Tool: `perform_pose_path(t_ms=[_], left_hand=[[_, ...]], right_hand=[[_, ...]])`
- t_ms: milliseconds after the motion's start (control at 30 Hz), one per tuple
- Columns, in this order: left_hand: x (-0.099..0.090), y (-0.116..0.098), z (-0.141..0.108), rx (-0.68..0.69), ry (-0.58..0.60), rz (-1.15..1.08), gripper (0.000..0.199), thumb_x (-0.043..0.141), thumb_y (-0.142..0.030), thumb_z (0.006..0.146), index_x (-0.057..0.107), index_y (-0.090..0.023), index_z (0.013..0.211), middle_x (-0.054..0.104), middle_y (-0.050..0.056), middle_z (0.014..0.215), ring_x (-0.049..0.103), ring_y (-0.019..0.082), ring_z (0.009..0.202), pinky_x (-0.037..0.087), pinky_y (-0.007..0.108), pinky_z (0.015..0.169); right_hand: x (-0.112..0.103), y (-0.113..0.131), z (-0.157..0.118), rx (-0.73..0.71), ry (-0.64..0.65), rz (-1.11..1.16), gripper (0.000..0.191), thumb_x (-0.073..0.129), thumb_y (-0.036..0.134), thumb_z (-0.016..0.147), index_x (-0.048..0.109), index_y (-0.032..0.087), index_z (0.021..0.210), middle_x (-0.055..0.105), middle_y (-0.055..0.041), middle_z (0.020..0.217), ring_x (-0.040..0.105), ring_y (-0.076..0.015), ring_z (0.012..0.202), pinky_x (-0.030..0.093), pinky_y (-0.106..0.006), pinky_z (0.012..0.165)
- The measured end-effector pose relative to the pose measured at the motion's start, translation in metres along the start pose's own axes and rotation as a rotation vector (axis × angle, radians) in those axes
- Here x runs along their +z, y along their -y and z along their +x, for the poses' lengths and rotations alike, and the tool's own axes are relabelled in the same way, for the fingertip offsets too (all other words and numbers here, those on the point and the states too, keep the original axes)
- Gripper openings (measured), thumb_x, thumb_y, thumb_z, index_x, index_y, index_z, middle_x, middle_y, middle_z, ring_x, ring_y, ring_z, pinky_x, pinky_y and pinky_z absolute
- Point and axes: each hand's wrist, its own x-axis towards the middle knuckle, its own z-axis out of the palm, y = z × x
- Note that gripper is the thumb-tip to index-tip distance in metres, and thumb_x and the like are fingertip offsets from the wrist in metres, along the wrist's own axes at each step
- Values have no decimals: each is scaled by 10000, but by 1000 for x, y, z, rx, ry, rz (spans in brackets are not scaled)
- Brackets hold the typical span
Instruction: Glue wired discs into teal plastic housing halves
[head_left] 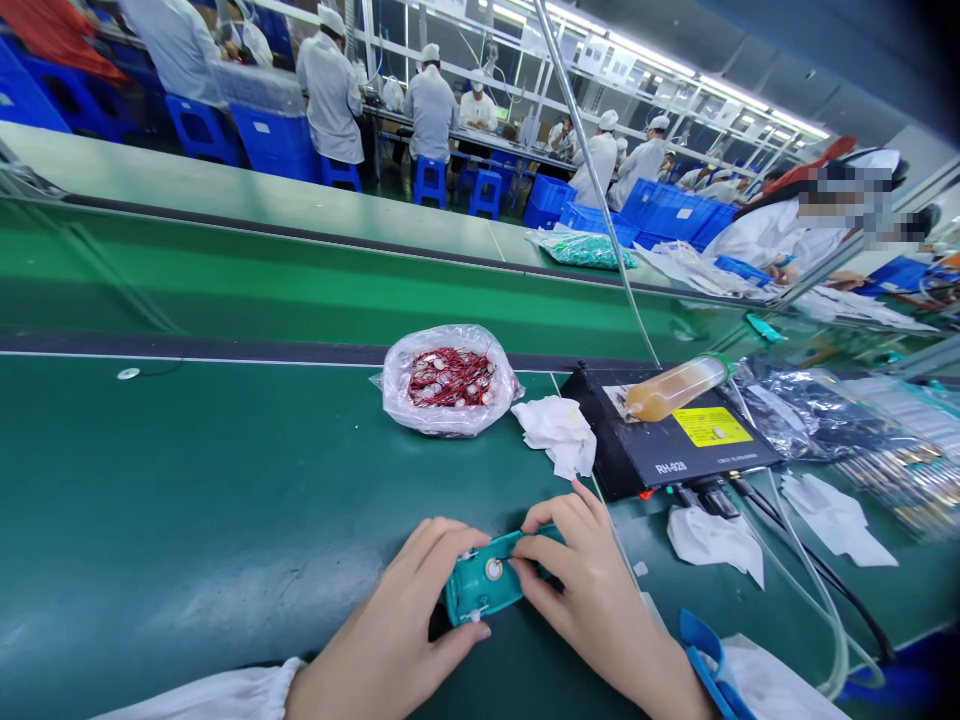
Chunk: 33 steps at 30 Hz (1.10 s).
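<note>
A teal plastic housing half (487, 585), its hollow side up, is held just above the green bench. My left hand (409, 610) is closed on its left end, thumb at the near edge and fingers at the far edge. Inside the housing sits a small round disc (493, 569) with a pale rim. My right hand (574, 570) covers the right part of the housing. Its thumb and a finger pinch together beside the disc, at what looks like a thin dark wire. The wire's far end is hidden by the fingers.
Beyond the housing stands a clear bag (450, 415) of red-and-black wires with discs. To the right are crumpled tissues (559, 430), a black RH-928 box (637, 455) bearing a syringe of amber fluid (679, 388), cables and tubes. Behind a green ledge (300, 225), people work.
</note>
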Motion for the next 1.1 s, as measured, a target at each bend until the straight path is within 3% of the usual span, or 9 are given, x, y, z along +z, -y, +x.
perform_pose_path(t_ms=[167, 367, 867, 1100], left_hand=[[-1, -1, 0, 2, 1, 11, 545, 602, -18, 742, 482, -348, 1159, 559, -25, 1144, 559, 181, 1065, 490, 299, 912], [-1, -1, 1, -3, 29, 16, 620, 586, 0, 754, 424, -374, 1221, 535, -35, 1164, 531, 172, 1092, 469, 309, 938], [-1, -2, -1, 6, 3, 5, 581, 583, -11, 741, 469, -345, 1203, 564, -17, 1150, 553, 188, 1083, 486, 327, 930], [-1, -2, 0, -3, -22, 37, 522, 597, -32, 728, 499, -327, 1148, 589, -18, 1122, 581, 198, 1039, 506, 327, 890]], right_hand=[[-4, 3, -1, 29, -8, 51, 129, 532, 154, 873, 635, 231, 883, 581, -42, 933, 568, -199, 900, 318, -521, 997], [-14, 8, -4, -65, 105, 48, 192, 509, 128, 855, 653, 249, 892, 511, -81, 1150, 467, -267, 1128, 255, -595, 1022], [-10, 7, -5, -105, 132, -37, 191, 507, 156, 858, 664, 247, 917, 494, -103, 1184, 456, -291, 1139, 263, -641, 993], [-8, 11, -6, -129, 118, -75, 183, 514, 162, 859, 662, 223, 948, 520, -128, 1213, 439, -322, 1201, 186, -669, 1027]])
